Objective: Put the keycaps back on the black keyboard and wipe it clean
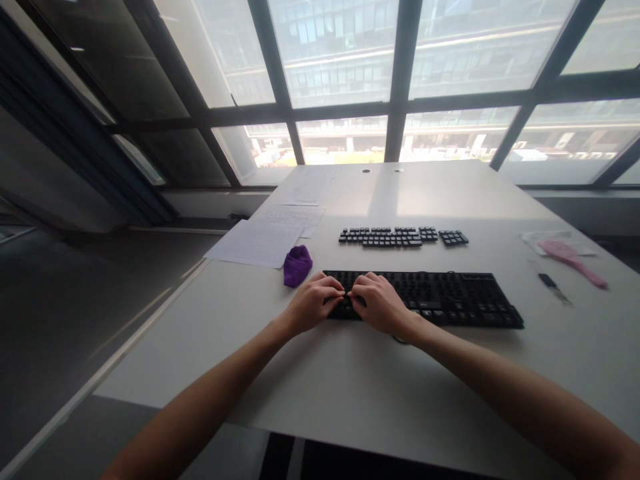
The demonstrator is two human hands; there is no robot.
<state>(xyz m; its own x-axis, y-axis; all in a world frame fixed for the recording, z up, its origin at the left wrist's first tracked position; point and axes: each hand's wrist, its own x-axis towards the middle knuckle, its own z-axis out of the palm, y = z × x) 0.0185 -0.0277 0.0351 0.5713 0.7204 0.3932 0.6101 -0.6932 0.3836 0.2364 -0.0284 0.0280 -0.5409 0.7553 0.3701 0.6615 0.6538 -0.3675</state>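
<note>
A black keyboard (473, 301) lies across the white desk, and many of its keycaps are off. Over its left end, my left hand (319, 301) is closed, thumb and fingers pinched low at the keys. My right hand (376, 301) is right beside it, also pinched, its fingertips almost meeting the left ones. Whatever is between the fingertips is too small or hidden to make out. Behind the keyboard, loose black keycaps (393, 238) are laid out in rows like a keyboard's layout. A crumpled purple cloth (298, 266) sits just left of the keyboard.
Sheets of paper (255, 242) lie at the desk's left edge. To the right are a pink brush (570, 259) on a clear wrapper and a small tool with a black handle (548, 281). Large windows (340, 53) stand beyond the desk (310, 373).
</note>
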